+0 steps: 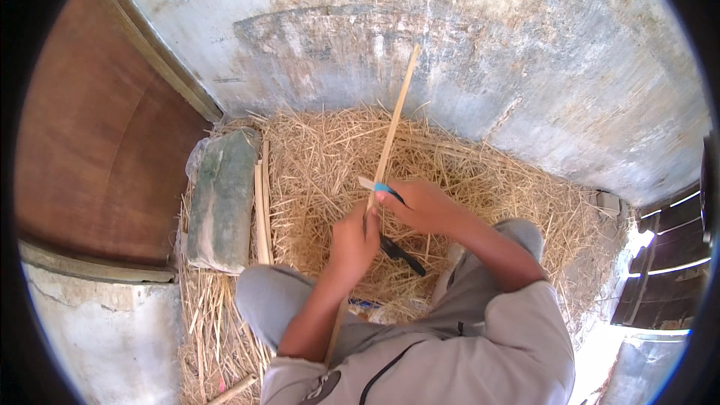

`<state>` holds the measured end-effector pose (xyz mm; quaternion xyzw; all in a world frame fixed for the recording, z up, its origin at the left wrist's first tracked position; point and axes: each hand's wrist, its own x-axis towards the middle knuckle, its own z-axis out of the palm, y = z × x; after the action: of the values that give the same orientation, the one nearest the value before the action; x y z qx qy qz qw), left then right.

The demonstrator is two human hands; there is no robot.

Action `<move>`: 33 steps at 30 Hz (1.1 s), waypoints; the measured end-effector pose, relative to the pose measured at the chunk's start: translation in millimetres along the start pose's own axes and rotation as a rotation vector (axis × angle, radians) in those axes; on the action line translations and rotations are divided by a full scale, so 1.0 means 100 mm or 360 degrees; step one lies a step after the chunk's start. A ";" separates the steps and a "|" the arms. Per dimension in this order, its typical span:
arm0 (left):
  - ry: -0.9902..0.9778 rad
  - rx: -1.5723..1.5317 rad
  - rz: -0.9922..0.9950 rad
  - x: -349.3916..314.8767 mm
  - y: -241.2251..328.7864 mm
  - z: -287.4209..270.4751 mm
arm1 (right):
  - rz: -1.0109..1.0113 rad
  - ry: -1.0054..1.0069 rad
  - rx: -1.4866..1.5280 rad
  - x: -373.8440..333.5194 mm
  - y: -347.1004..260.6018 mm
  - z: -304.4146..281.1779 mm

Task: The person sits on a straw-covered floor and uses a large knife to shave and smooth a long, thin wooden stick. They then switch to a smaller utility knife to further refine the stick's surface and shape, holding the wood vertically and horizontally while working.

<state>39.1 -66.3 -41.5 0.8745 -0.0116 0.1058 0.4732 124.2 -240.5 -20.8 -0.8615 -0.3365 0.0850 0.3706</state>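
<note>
A long, thin pale strip, apparently bamboo [393,124], slants up in front of me toward the wall, and its lower end passes down by my left forearm. My left hand [352,241] is closed around the strip. My right hand [421,207] is closed on a knife [384,188] with a blue and black handle. Its short pale blade lies across the strip, just above my left hand. Below the hands, between my knees, a dark elongated object [403,256] is partly hidden by the left hand; its kind is unclear.
Loose straw-like shavings [315,165] cover the floor. On the left lie a grey-green block [221,199] and several pale strips [261,202]. A stained wall [487,52] stands ahead, a brown door panel [97,135] at left. Slatted dark boards [667,270] are at right.
</note>
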 end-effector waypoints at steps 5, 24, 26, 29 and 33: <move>0.0044 -0.0022 0.0003 0.24 0.02 0.03 | 0.0178 0.0063 -0.0231 0.12 0.02 -0.02; -0.0217 -0.0089 0.0073 0.10 0.22 0.05 | 0.0643 0.0304 -0.0740 0.27 0.42 -0.62; -0.0204 -0.0131 0.0114 0.10 0.28 0.03 | 0.0618 0.0337 -0.0814 0.25 0.38 -0.69; -0.0259 -0.0137 0.0090 0.04 0.39 -0.06 | 0.0530 0.0324 -0.0984 0.16 0.31 -0.77; -0.0360 -0.0111 -0.0012 -0.45 0.31 -0.15 | 0.0292 0.0051 -0.1165 -0.13 0.27 -0.78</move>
<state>-11.3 -74.5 -16.7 0.8639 -0.0652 0.0041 0.4994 159.4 -307.6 14.9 -0.9647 -0.2601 -0.0213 0.0343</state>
